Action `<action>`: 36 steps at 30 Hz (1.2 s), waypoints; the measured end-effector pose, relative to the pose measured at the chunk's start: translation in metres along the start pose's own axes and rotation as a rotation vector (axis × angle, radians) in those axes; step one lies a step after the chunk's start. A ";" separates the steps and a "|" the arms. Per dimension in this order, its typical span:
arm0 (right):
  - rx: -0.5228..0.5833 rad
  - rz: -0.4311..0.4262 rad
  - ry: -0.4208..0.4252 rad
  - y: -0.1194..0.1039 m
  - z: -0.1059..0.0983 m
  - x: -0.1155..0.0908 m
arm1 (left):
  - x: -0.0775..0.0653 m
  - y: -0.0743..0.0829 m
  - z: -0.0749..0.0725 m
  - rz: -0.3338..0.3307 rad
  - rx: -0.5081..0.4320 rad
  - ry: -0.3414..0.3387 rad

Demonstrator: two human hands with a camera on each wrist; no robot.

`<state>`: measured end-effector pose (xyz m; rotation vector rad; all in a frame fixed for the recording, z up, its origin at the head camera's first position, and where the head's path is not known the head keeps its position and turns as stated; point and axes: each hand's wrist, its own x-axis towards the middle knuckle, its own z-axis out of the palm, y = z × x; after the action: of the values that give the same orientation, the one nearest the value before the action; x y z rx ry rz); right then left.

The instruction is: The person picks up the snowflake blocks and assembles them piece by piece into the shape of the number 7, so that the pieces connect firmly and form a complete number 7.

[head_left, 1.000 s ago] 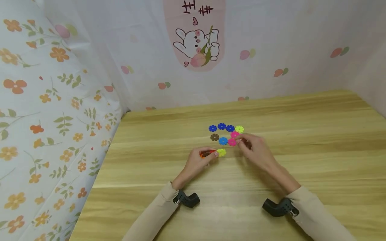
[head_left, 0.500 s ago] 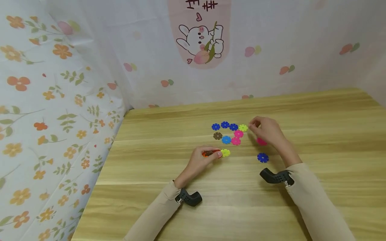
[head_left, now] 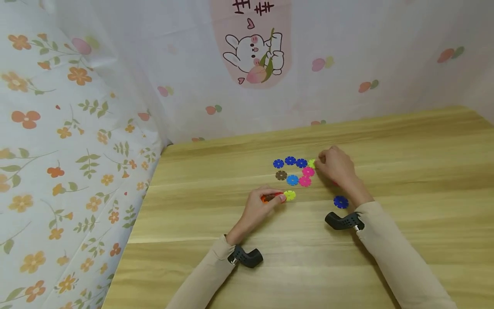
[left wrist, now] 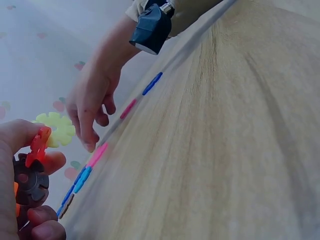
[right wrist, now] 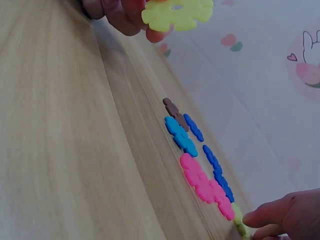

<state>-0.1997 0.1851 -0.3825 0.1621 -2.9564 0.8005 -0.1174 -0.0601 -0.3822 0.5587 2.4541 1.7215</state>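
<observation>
My left hand [head_left: 263, 204] holds a small clump of notched plastic discs between thumb and fingers. A yellow disc [right wrist: 177, 14] sticks out at its tip, with a red disc [left wrist: 39, 146] and a dark brown disc [left wrist: 31, 180] behind it. My right hand [head_left: 336, 166] has its fingertips at the outer edge of another yellow disc [right wrist: 238, 220] lying on the table. Beside that one run several dark blue discs [head_left: 290, 160]. Two pink discs [head_left: 305, 181], a light blue disc [head_left: 292, 180] and a brown disc [head_left: 281, 175] curve along the near side.
Another dark blue disc [head_left: 341, 202] lies near my right wrist, and a pink disc [left wrist: 128, 108] is mostly covered by that hand in the head view. The wooden table [head_left: 293, 274] meets a printed cloth [head_left: 185, 64] at the back and left.
My right hand has gone from the pink discs to the yellow one at the row's right end, uncovering a dark blue disc. The left hand keeps its clump in nearly the same place.
</observation>
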 end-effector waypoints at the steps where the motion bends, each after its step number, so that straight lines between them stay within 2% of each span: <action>1: -0.005 -0.006 0.002 0.000 0.001 0.000 | 0.000 -0.001 0.001 -0.004 -0.002 0.001; 8: -0.016 -0.023 0.000 -0.001 0.007 -0.001 | -0.002 -0.003 0.002 -0.007 -0.016 0.010; 14: 0.025 -0.029 -0.025 0.000 0.012 -0.004 | -0.006 -0.005 0.002 -0.023 -0.024 -0.004; 18: 0.062 -0.040 -0.024 0.001 0.008 -0.002 | -0.002 -0.011 0.003 -0.025 -0.046 0.006; 25: 0.182 -0.055 0.026 0.002 -0.007 0.002 | 0.012 -0.040 0.005 0.008 -0.035 0.022; 30: 0.272 -0.021 0.023 0.005 -0.018 -0.003 | 0.011 -0.040 0.004 0.005 -0.045 0.008; 36: 0.396 0.033 -0.033 0.004 -0.029 -0.016 | 0.012 -0.039 0.006 -0.010 -0.069 0.002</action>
<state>-0.1828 0.2050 -0.3612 0.1487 -2.7987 1.3917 -0.1365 -0.0625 -0.4189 0.5364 2.3837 1.7962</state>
